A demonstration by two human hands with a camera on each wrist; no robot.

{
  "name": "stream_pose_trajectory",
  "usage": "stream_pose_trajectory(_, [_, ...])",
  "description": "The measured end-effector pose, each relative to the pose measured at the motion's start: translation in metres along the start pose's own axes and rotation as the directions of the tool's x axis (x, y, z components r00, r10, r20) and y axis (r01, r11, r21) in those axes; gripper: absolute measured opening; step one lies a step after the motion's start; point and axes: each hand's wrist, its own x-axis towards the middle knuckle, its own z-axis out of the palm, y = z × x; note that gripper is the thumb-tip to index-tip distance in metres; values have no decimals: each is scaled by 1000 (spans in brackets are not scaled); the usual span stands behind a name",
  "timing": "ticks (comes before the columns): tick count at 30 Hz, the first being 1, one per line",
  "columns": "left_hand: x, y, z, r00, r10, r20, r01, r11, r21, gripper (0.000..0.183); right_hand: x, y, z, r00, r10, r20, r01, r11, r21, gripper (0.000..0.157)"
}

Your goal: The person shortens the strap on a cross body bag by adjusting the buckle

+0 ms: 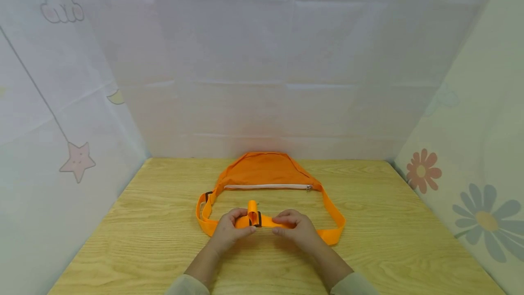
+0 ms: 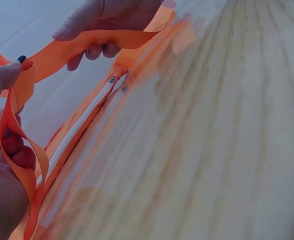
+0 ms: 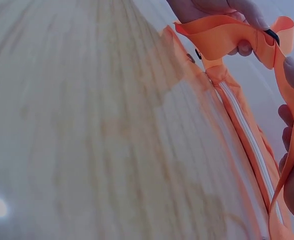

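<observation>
An orange waist bag (image 1: 264,167) lies on the table, its white zipper (image 1: 266,186) facing me. Its orange strap (image 1: 335,213) curves round on both sides toward my hands. Between the hands, a dark buckle (image 1: 259,219) sits on the strap, and a short loop of webbing (image 1: 252,206) stands up beside it. My left hand (image 1: 230,232) pinches the strap just left of the buckle. The right hand (image 1: 300,231) pinches the strap a little to the right. In the left wrist view the strap (image 2: 61,52) runs raised from one hand to the other.
A wooden table (image 1: 409,231) carries the bag. A second dark strap adjuster (image 1: 208,195) sits at the bag's left. Pale cloth walls (image 1: 262,58) enclose the table at the back and both sides, with printed flowers (image 1: 424,170) on the right.
</observation>
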Motion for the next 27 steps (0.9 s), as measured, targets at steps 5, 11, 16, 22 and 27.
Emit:
stream_pose_trajectory(5, [0,-1,0,1000,4,-2,-4,1000,13,49,0,0,0,1000,2,-2,-2,1000,-8,28])
stream_pose_trajectory(11, [1,-2,0,1000,8,-2,-8,1000,10,48,0,2,2,999,22,-23,-22,1000,-22,42])
stream_pose_trajectory(16, [2,-2,0,1000,5,-7,-5,1000,22,48,0,1,2,999,37,-16,-37,999,-24,52])
stream_pose_trajectory(22, [0,-1,-1,1000,9,3,-9,999,40,48,1,1,1,999,36,4,-35,999,-35,49])
stream_pose_trajectory(27, [-1,-1,-1,1000,12,16,-12,999,35,48,1,2,1,999,41,-1,-41,999,-33,48])
